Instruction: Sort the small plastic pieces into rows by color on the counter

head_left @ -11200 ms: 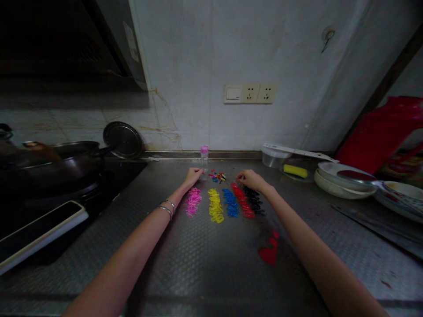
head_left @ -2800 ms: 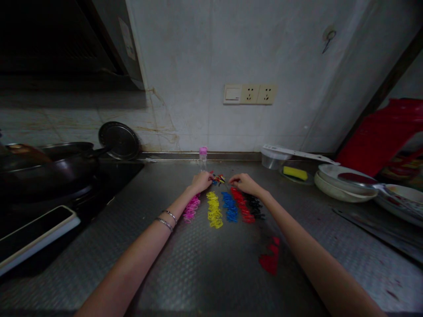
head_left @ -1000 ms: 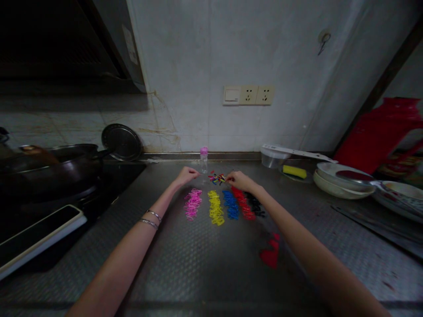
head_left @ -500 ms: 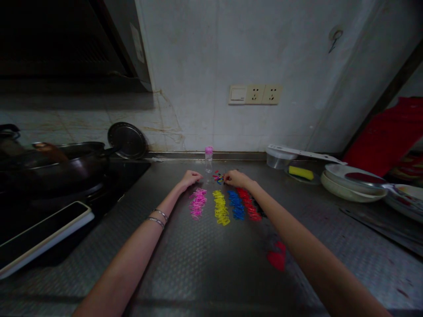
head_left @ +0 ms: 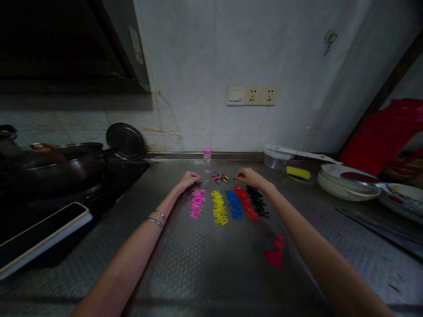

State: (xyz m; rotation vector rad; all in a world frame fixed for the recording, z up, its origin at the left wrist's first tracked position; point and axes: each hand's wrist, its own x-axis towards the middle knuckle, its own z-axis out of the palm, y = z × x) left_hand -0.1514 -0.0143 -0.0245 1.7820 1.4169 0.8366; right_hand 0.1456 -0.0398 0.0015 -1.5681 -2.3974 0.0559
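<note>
My left hand (head_left: 190, 178) rests on the counter left of a mixed pile of small rubber bands (head_left: 220, 178); its fingers are pressed together, and what they hold, if anything, is too small to tell. Right of that pile, my right hand (head_left: 248, 176) pinches a tiny black rubber band at its fingertips. Nearer me lie sorted heaps: pink bands (head_left: 196, 203), yellow bands (head_left: 219, 208), blue bands (head_left: 234, 204), red bands (head_left: 246, 203) and black bands (head_left: 257, 201). A clear bottle with a pink cap (head_left: 207, 159) stands upright behind the pile.
On the left are a phone (head_left: 46, 237), a wok (head_left: 66, 165) and a round lid (head_left: 125, 141). To the right stand a plastic ladle (head_left: 279, 157), a yellow sponge (head_left: 298, 173) and stacked bowls (head_left: 346, 187). A red heart-shaped piece (head_left: 275, 253) lies on the metal counter.
My right hand has moved right, away from the mixed pile, to above the black heap, uncovering the pile and more of the black bands. My left hand has stayed in place.
</note>
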